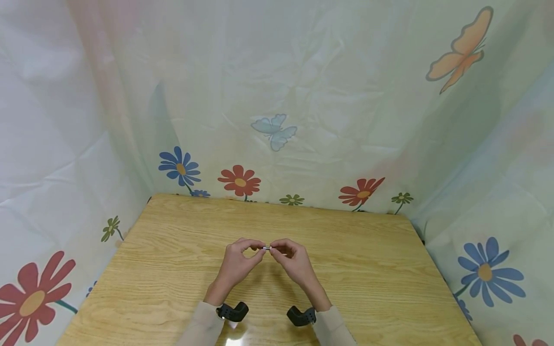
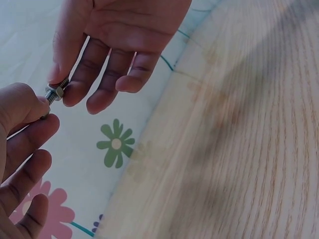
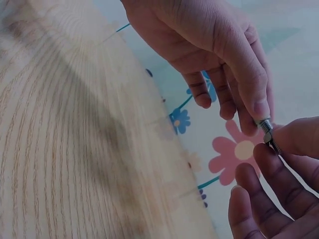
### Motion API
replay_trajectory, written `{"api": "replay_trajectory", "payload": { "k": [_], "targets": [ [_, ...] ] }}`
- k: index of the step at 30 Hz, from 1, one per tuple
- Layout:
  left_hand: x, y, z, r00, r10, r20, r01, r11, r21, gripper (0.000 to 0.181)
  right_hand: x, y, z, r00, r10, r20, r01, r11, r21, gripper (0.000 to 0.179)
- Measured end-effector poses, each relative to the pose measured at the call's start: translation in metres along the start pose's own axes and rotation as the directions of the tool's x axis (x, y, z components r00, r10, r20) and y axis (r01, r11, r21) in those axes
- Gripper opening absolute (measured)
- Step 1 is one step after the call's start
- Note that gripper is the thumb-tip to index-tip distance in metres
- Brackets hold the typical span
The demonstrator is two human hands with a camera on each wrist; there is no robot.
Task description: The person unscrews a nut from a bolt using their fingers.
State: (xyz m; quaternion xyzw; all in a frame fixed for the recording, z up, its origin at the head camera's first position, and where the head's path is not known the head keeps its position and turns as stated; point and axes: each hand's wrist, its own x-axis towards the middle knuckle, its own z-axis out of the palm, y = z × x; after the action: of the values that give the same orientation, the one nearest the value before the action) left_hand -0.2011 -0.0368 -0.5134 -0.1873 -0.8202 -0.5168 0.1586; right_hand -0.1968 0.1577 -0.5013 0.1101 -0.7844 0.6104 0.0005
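Note:
Above the wooden table (image 1: pixel 368 269), both hands meet at a small silver bolt (image 1: pixel 267 248) that carries a hex nut (image 2: pixel 56 92). One end of the bolt is pinched between thumb and fingertips of my left hand (image 1: pixel 235 262). At the opposite end, my right hand (image 1: pixel 297 264) pinches the threaded tip with thumb and index finger. In the right wrist view the bolt (image 3: pixel 264 124) shows bare threads between the left thumb and the nut. The fingertips partly hide both ends of the bolt. The other fingers of each hand are spread loosely.
A white curtain (image 1: pixel 346 120) printed with flowers and butterflies stands behind the table and at both sides. Each wrist wears a black camera, the left wrist camera (image 1: pixel 233 312) and the right wrist camera (image 1: pixel 300 316). The hands cast soft shadows on the wood.

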Motion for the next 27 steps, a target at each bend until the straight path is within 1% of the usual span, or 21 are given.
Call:
{"api": "replay_trajectory", "payload": {
  "k": [5,12,16,19,23,27],
  "targets": [
    [0.0001,-0.0008,-0.0001,1.000,-0.005,0.004,0.005,1.000,-0.004,0.009,0.0006,0.0011,-0.0001,0.999,-0.040,0.001,0.040,0.999,-0.006,0.017],
    [-0.0015,-0.0002,-0.0005,1.000,-0.002,0.008,0.002,1.000,-0.012,0.010,0.0015,0.0013,-0.0008,0.999,-0.050,0.013,0.050,0.999,0.012,0.016],
    [-0.0020,0.0006,-0.0008,1.000,0.016,-0.003,-0.016,1.000,-0.015,0.010,0.0024,0.0017,-0.0011,0.998,-0.065,0.014,0.065,0.997,0.028,0.020],
    [-0.0016,0.0003,-0.0007,1.000,0.018,-0.009,-0.018,1.000,-0.014,0.011,0.0026,0.0019,-0.0013,0.999,-0.049,-0.003,0.049,0.998,0.025,0.020],
    [-0.0009,0.0003,-0.0008,1.000,0.004,-0.011,-0.004,1.000,-0.024,0.011,0.0023,0.0020,-0.0008,1.000,0.007,-0.020,-0.007,1.000,0.013,0.022],
    [-0.0012,0.0016,-0.0013,1.000,0.005,-0.016,-0.005,1.000,-0.019,0.010,0.0018,0.0029,0.0019,0.998,0.056,-0.034,-0.056,0.998,0.003,0.024]
  ]
}}
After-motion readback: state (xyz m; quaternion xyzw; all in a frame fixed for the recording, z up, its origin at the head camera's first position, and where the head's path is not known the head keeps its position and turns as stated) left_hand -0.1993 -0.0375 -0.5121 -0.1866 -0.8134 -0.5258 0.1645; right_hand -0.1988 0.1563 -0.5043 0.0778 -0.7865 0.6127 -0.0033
